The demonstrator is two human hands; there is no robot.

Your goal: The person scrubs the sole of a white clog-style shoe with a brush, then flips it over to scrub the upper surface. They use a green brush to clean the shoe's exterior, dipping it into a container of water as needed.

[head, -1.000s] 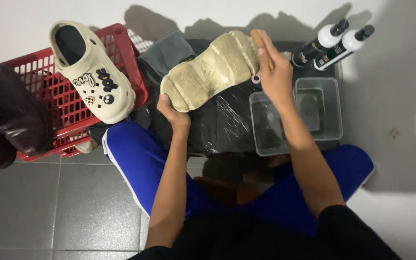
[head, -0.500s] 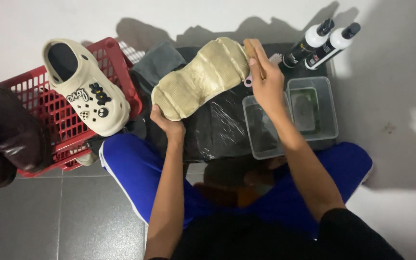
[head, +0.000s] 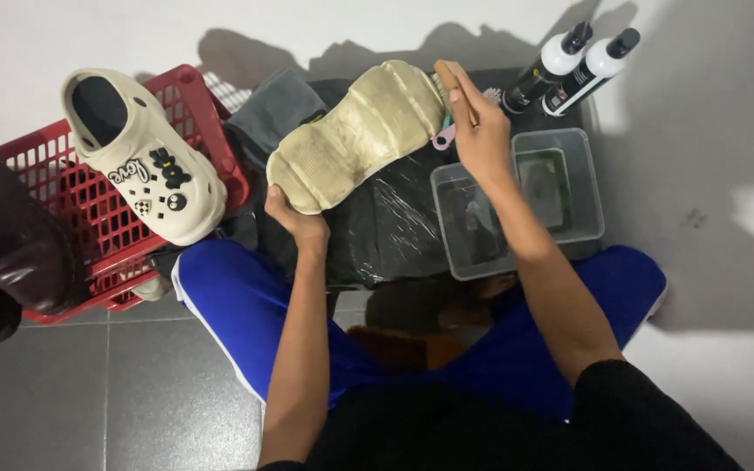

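Your left hand is clamped on the heel end of a cream clog, holding it sole-up above a black plastic sheet spread on the floor. Your right hand is closed around a wooden-handled brush, pressed against the clog's toe end. Just beside that hand sits a clear plastic tub with murky water, and two black-and-white bottles lie near the wall. To your left, the matching clog, decorated with charms, rests on a red basket.
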